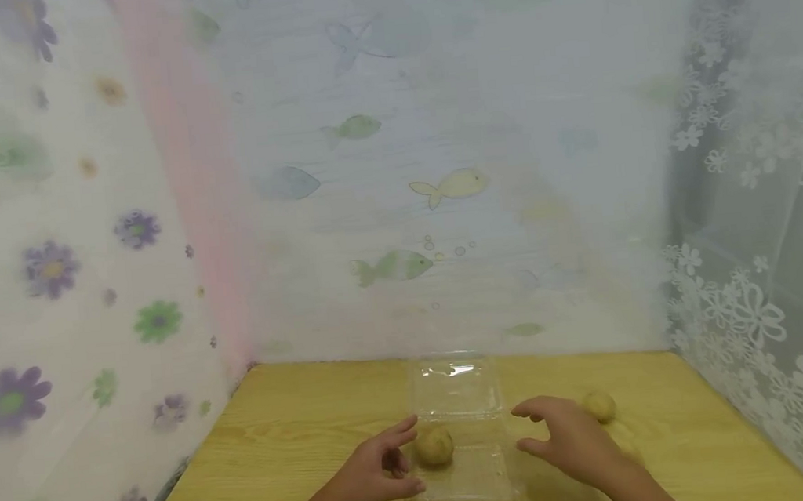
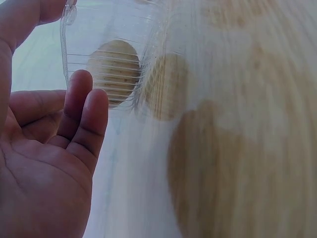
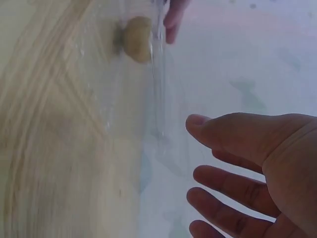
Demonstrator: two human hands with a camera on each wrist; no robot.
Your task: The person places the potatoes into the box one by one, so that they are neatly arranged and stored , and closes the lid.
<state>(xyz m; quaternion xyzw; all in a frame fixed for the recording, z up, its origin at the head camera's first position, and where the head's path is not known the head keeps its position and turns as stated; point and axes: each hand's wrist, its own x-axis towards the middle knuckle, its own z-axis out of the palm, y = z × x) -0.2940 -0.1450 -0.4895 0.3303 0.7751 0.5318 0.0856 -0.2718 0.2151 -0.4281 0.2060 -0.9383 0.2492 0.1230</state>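
A clear plastic clamshell container lies on the table with its lid folded back on the far side. One round, yellowish-brown potato sits in the left part of its base. My left hand is at the container's left side, thumb and fingers spread apart; in the left wrist view, fingertips overlap the clear wall. To the right of the container, my right hand hovers with its thumb and fingers apart, holding nothing. In the right wrist view a gap separates its fingers from the container's edge.
Beyond my right hand another potato rests on the wood-grain table. A further yellowish round thing is mostly hidden behind that wrist. Flower-print sheeting borders the left, and a fish-print sheet hangs at the back.
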